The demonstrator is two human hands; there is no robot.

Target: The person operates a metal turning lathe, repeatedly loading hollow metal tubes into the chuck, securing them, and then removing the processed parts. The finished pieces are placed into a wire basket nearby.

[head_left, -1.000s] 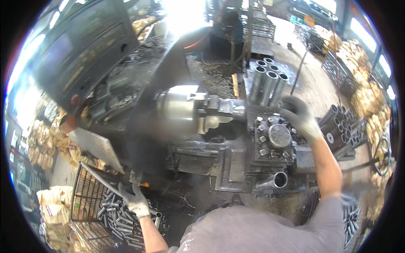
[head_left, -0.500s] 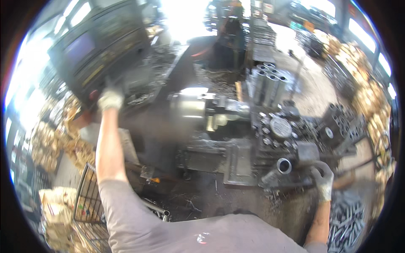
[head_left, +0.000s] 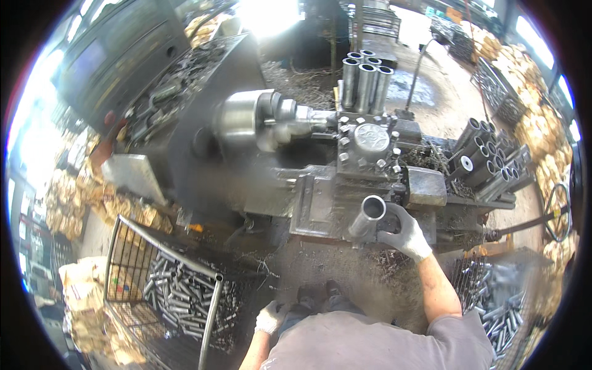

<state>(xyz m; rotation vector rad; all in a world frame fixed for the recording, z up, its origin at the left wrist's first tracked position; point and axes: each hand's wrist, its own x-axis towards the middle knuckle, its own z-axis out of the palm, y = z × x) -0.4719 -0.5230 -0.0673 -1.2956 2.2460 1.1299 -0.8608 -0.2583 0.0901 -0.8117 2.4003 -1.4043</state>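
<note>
My right hand (head_left: 404, 233), in a pale work glove, is beside an upright metal tube (head_left: 369, 217) on the lathe carriage. Its thumb and fingers are spread in a curve toward the tube, and I see nothing gripped between them. Low in the picture, close to my legs, my gloved left hand (head_left: 269, 317) has its fingers curled in, with nothing visible in them. Ahead is the lathe's shiny chuck (head_left: 242, 114), facing the square tool post (head_left: 370, 140) with its ring of bolts. The spot below the chuck is blurred.
Several finished-looking tubes (head_left: 366, 83) stand behind the tool post. More tubes (head_left: 484, 157) are stacked at the right end of the lathe. A wire basket (head_left: 111, 271) of small metal pieces sits at lower left; another heap of pieces (head_left: 499, 308) lies at lower right. A lever bar (head_left: 524, 226) juts out right.
My left hand has come down from the control panel side to beside my legs. My right hand has moved left, to the upright tube. The whole view has shifted.
</note>
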